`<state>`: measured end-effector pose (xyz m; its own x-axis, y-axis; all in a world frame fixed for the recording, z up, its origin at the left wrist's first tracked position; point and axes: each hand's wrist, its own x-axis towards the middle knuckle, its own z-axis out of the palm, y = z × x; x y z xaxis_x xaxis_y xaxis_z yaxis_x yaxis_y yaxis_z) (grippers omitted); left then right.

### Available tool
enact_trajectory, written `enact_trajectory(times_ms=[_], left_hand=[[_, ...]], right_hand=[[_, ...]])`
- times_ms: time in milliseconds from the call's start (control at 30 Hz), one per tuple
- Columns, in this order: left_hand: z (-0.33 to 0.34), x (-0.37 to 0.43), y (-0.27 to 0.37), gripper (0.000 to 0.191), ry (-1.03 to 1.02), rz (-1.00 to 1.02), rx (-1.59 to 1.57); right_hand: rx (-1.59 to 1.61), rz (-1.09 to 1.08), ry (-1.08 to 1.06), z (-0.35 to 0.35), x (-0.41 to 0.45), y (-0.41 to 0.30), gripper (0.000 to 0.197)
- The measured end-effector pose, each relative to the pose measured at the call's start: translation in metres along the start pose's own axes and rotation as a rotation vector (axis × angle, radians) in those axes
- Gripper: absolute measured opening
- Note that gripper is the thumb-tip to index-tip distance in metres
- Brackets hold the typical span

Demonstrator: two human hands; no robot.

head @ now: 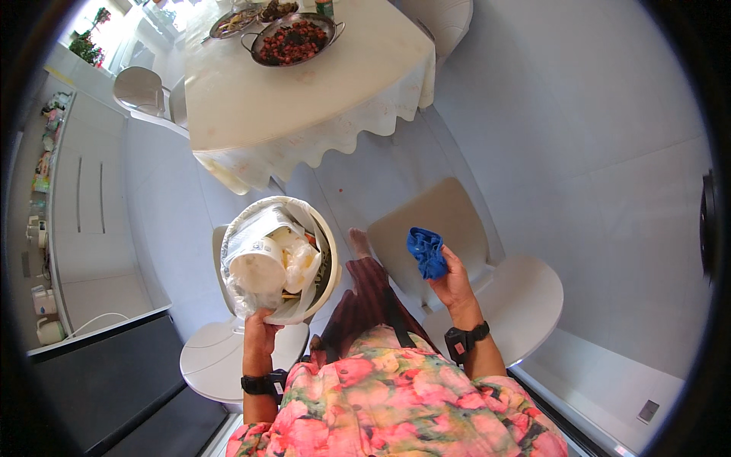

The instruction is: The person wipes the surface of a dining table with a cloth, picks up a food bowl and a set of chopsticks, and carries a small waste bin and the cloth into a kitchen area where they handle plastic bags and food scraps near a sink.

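Observation:
A round cream trash bin with a clear plastic liner hangs from my left hand, which grips its near rim. Inside lie a white paper or plastic cup, a clear plastic container, crumpled plastic bags and some food scraps. My right hand holds a crumpled blue cloth off to the right, apart from the bin. The fingers under the cloth are partly hidden.
Ahead, a table with a cream tablecloth bears a two-handled pan of red food and other dishes. Chairs flank me, one with a beige seat. A small red bit lies on the floor. A counter runs along the left.

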<state>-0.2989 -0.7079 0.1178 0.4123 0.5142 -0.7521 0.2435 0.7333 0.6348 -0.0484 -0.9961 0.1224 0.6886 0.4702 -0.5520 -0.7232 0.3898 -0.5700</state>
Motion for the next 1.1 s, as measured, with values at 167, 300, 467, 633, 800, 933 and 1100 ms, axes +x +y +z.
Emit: enact_trajectory(times_ms=[167,300,467,633,800,933,1100], left_hand=[[0.004,0.009,-0.02,0.028,0.018,0.03,-0.018],[0.012,0.016,-0.035,0.029,0.0,0.034,-0.036],[0.03,0.018,-0.056,0.031,0.004,0.036,-0.13],[0.042,0.016,-0.069,0.03,0.035,0.086,-0.193],[0.042,0.023,-0.077,0.026,0.092,0.105,-0.174],[0.045,0.034,-0.079,0.03,0.121,0.109,-0.152],[0.042,0.061,-0.127,0.034,0.131,0.102,-0.216]], right_hand=[[0.137,0.014,-0.108,-0.016,0.002,-0.004,0.022],[0.071,-0.019,-0.134,-0.019,0.022,-0.011,0.024],[-0.067,0.025,-0.222,-0.005,0.055,-0.019,0.025],[-0.113,0.113,-0.35,0.023,0.088,-0.013,0.023],[-0.388,0.02,-0.471,0.034,0.113,0.001,0.021],[-0.17,0.245,-0.485,0.038,0.13,-0.001,0.024],[-1.259,-0.842,-0.793,0.018,0.143,-0.02,0.026]])
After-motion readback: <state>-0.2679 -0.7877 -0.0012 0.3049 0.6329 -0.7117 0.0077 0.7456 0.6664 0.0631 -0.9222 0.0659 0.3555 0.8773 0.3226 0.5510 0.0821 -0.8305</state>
